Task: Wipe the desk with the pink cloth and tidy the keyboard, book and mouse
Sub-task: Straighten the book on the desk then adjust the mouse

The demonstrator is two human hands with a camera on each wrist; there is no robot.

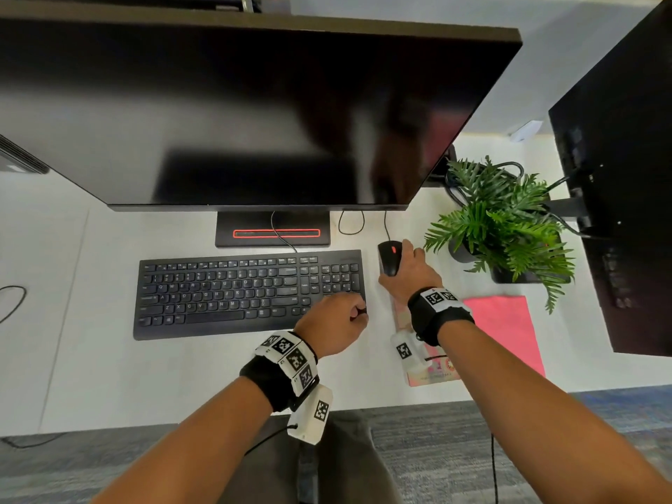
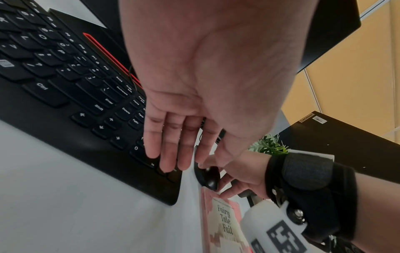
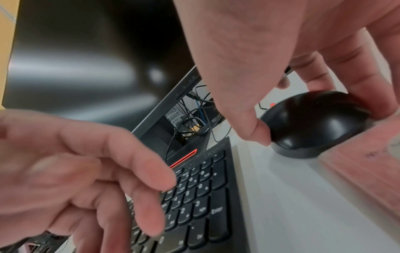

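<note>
Right of centre in the head view, the right hand [image 1: 407, 271] grips the black mouse [image 1: 388, 257], thumb on its near-left side and fingers curled round its right flank, as the right wrist view shows [image 3: 257, 130]. That mouse sits on the white desk [image 1: 109, 358] just beyond the far end of the book [image 1: 432, 372], which lies under the right forearm. Beside the book, toward the right edge, lies the pink cloth [image 1: 509, 329], flat, below a potted plant [image 1: 502, 227]. At centre the keyboard [image 1: 225, 292] lies in front of the monitor [image 1: 218, 110] stand. Over its lower right corner hovers the left hand [image 1: 332, 321], fingers loosely bent and holding nothing; in the left wrist view its fingertips [image 2: 168, 164] are at the number pad, touching or not I cannot tell
</note>
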